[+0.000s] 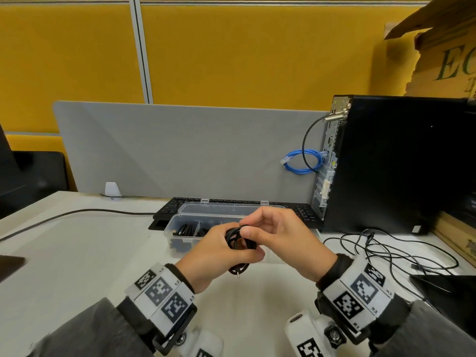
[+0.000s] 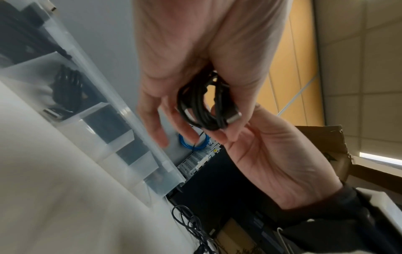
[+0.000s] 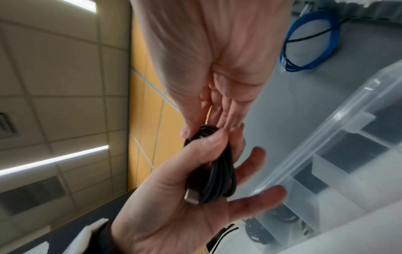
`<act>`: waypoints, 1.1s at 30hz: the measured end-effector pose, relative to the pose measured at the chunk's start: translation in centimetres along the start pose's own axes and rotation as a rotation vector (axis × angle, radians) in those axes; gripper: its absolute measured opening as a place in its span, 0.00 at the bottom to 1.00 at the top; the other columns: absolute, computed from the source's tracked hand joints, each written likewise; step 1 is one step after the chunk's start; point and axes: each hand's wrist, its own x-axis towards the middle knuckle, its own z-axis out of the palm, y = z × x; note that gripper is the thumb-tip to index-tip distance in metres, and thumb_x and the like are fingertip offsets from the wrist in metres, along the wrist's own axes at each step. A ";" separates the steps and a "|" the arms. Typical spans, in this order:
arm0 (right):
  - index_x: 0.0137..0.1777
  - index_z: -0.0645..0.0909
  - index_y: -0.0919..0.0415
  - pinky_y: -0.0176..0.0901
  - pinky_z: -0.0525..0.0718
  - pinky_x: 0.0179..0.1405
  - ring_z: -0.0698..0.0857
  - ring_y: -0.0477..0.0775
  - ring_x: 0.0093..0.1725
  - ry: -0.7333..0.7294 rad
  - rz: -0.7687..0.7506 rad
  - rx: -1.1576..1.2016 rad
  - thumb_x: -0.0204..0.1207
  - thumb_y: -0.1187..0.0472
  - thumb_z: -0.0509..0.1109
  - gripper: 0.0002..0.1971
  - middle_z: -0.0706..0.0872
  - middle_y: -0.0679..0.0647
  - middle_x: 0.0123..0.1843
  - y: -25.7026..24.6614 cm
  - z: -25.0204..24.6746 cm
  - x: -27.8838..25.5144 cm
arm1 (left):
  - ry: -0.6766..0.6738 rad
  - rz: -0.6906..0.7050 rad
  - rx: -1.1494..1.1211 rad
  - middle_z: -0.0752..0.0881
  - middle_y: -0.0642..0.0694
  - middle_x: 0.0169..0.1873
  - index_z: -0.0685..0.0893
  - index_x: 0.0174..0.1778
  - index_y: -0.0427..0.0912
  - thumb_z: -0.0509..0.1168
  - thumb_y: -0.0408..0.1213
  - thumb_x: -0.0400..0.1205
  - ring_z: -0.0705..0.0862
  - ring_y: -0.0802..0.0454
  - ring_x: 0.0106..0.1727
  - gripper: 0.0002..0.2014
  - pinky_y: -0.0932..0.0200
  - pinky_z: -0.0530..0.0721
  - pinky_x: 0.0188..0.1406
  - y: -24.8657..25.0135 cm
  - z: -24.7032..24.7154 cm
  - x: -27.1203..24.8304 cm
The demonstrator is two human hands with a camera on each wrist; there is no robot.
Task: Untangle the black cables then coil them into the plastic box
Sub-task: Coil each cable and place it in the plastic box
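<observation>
A small coil of black cable (image 1: 238, 239) hangs between my two hands above the white desk. My left hand (image 1: 226, 249) grips the coil, thumb over it, fingers behind. My right hand (image 1: 248, 228) pinches the coil's top with thumb and fingertips. One plug (image 1: 237, 273) dangles below the left hand. The wrist views show the coil (image 2: 202, 106) (image 3: 214, 171) with a silver USB plug (image 2: 234, 118) at its edge. The clear plastic box (image 1: 170, 229) stands open just behind the hands, with coiled black cables (image 1: 186, 229) in a left compartment. More tangled black cables (image 1: 381, 251) lie at right.
A black keyboard (image 1: 172, 208) lies behind the box against a grey divider (image 1: 180, 150). A black computer tower (image 1: 399, 163) stands at right with a blue network cable (image 1: 304, 162) beside it. A thin black cord (image 1: 64, 215) crosses the desk's left side.
</observation>
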 end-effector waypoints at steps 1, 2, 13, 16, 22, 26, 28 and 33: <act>0.45 0.83 0.60 0.41 0.87 0.50 0.89 0.52 0.47 -0.026 0.022 0.031 0.74 0.67 0.71 0.03 0.90 0.59 0.47 0.1 -0.2 0.0 | -0.020 -0.008 -0.023 0.87 0.43 0.34 0.84 0.54 0.36 0.76 0.28 0.70 0.84 0.52 0.36 0.17 0.54 0.85 0.45 -0.1 0.0 0.0; 0.46 0.83 0.61 0.40 0.87 0.48 0.89 0.51 0.45 -0.046 0.039 0.061 0.75 0.67 0.71 0.03 0.90 0.59 0.46 0.3 -0.4 0.1 | -0.044 -0.019 -0.054 0.86 0.46 0.32 0.82 0.56 0.36 0.74 0.25 0.72 0.85 0.51 0.33 0.16 0.54 0.86 0.42 -0.1 0.1 0.0; 0.56 0.84 0.54 0.37 0.82 0.56 0.85 0.43 0.52 0.098 0.004 -0.217 0.76 0.63 0.71 0.10 0.88 0.49 0.48 3.4 1.5 3.5 | 0.178 -0.125 -0.057 0.70 0.52 0.18 0.83 0.48 0.35 0.60 0.27 0.79 0.66 0.58 0.16 0.07 0.67 0.63 0.17 -2.1 -0.4 3.9; 0.55 0.84 0.59 0.36 0.84 0.51 0.86 0.47 0.49 0.075 0.040 -0.214 0.76 0.65 0.71 0.09 0.89 0.57 0.50 3.5 1.0 5.2 | 0.226 -0.062 -0.025 0.76 0.47 0.22 0.77 0.45 0.39 0.64 0.25 0.78 0.72 0.56 0.17 0.06 0.63 0.70 0.18 -2.2 -0.8 4.7; 0.58 0.83 0.62 0.32 0.78 0.53 0.85 0.50 0.51 0.208 0.063 -0.457 0.77 0.61 0.70 0.11 0.88 0.58 0.51 5.0 0.1 9.2 | 0.309 0.047 0.338 0.84 0.54 0.49 0.73 0.62 0.47 0.72 0.42 0.75 0.83 0.59 0.44 0.21 0.59 0.81 0.50 -3.8 -3.7 5.5; 0.60 0.81 0.64 0.40 0.77 0.57 0.82 0.56 0.58 0.080 0.120 -0.683 0.78 0.61 0.68 0.12 0.87 0.61 0.54 6.7 0.9 10.2 | 0.244 0.031 0.555 0.79 0.53 0.58 0.75 0.66 0.45 0.70 0.38 0.77 0.79 0.57 0.53 0.22 0.63 0.77 0.54 -4.4 -5.1 5.2; 0.59 0.82 0.65 0.41 0.78 0.54 0.83 0.57 0.57 -0.011 0.192 -0.740 0.78 0.61 0.68 0.12 0.87 0.61 0.54 7.3 1.2 10.4 | 0.145 0.008 0.639 0.81 0.52 0.56 0.79 0.65 0.47 0.68 0.37 0.79 0.78 0.58 0.53 0.17 0.63 0.77 0.57 -4.6 -5.3 5.0; 0.59 0.83 0.58 0.49 0.81 0.56 0.83 0.60 0.58 -0.167 0.220 -1.040 0.78 0.56 0.68 0.13 0.85 0.59 0.57 7.2 2.3 11.1 | -0.062 -0.023 0.812 0.88 0.44 0.47 0.88 0.52 0.46 0.59 0.41 0.84 0.85 0.48 0.48 0.12 0.49 0.82 0.55 -5.3 -5.3 5.6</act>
